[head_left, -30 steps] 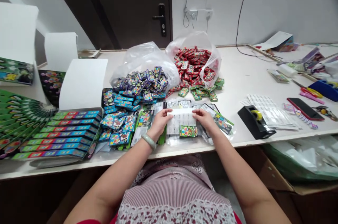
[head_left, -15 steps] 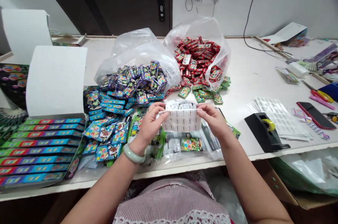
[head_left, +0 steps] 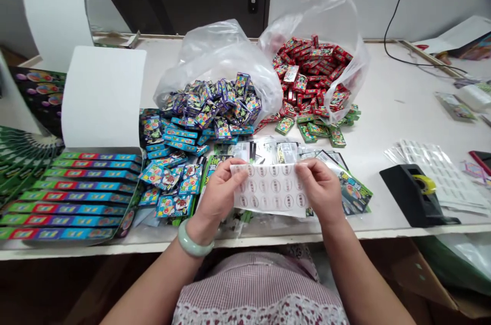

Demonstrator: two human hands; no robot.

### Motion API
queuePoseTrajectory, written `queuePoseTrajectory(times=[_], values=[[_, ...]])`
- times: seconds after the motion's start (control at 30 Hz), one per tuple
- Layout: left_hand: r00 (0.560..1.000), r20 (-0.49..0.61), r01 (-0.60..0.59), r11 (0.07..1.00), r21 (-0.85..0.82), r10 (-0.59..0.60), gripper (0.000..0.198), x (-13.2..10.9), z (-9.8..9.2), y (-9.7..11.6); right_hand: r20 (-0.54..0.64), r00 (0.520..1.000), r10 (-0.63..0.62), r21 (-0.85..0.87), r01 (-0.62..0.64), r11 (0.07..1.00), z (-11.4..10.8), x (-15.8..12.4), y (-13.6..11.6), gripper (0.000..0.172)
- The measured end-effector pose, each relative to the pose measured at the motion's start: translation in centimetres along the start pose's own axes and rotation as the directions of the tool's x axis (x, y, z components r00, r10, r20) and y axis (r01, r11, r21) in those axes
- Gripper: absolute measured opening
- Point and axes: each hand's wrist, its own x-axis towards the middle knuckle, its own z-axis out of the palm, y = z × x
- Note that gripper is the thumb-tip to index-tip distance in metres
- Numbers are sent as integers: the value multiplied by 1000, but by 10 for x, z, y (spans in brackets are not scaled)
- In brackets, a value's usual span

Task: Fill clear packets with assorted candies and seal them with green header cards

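Both hands hold up a white sheet of round stickers [head_left: 270,189] above the table's front edge. My left hand [head_left: 219,193], with a pale green bangle on its wrist, pinches the sheet's left end. My right hand [head_left: 321,189] pinches the upper right corner. Under the sheet lie clear packets with printed cards [head_left: 345,182]. Just left of my left hand lie loose blue and purple small boxes [head_left: 172,182].
A clear bag of blue-purple small boxes [head_left: 218,100] and a clear bag of red ones [head_left: 310,69] stand behind. An open display box of long blue-green packs [head_left: 76,192] sits at left. A black tape dispenser [head_left: 414,194] and more sticker sheets [head_left: 441,171] lie at right.
The sticker sheet has been lifted off the packets and raised toward me, now held flat facing up between both hands. The view has tilted down and shifted.
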Motion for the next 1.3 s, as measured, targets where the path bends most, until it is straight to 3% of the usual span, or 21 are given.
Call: queuePoseTrajectory(times=[0.07, 0.13, 0.23, 0.33, 0.4, 0.53, 0.63, 0.73, 0.83, 0.9, 1.07, 1.17, 1.3], values=[[999, 9, -37, 998, 48, 37, 26, -5, -3, -1, 22, 999, 49, 103, -51, 993, 2, -4, -1, 15], [991, -5, -131, 984, 119, 133, 19, -9, -6, -1, 129, 987, 95, 150, -114, 982, 3, -6, -3, 16], [973, 59, -231, 953, 196, 224, 12, -14, -12, 1, 295, 947, 125, 59, -148, 987, 1, -6, -9, 22], [953, 151, -291, 927, 238, 261, 10, -19, -17, 1, 330, 940, 88, -74, -67, 995, 0, -7, -17, 14], [960, 146, -269, 932, 244, 239, 11, -22, -20, 1, 335, 939, 77, -117, -39, 992, 1, -9, -22, 17], [990, 106, -113, 973, 201, 93, 16, -25, -20, -1, 309, 949, 62, -124, -24, 992, 1, -16, -24, 20], [977, 121, -201, 957, 210, 179, 13, -27, -17, 1, 283, 957, 56, -80, -35, 996, -1, -18, -19, 16], [968, 129, -240, 940, 244, 214, 12, -27, -14, 1, 292, 944, 154, -59, -143, 988, -3, -19, -16, 21], [993, 80, -102, 966, 236, 86, 17, -28, -10, -1, 299, 917, 262, -52, -259, 965, -5, -19, -15, 26], [997, 58, -70, 973, 221, 58, 19, -28, -9, -3, 281, 923, 264, -55, -260, 964, -7, -19, -15, 26], [987, 83, -155, 970, 185, 141, 12, -30, -7, -4, 332, 928, 172, -116, -141, 983, -13, -19, -13, 25], [970, 144, -223, 948, 229, 194, 7, -30, -8, 0, 438, 896, 71, -260, 51, 964, -18, -13, -19, 21], [945, 190, -316, 894, 318, 266, 5, -31, -11, 12, 547, 835, -61, -390, 319, 864, -24, 2, -36, 26]])
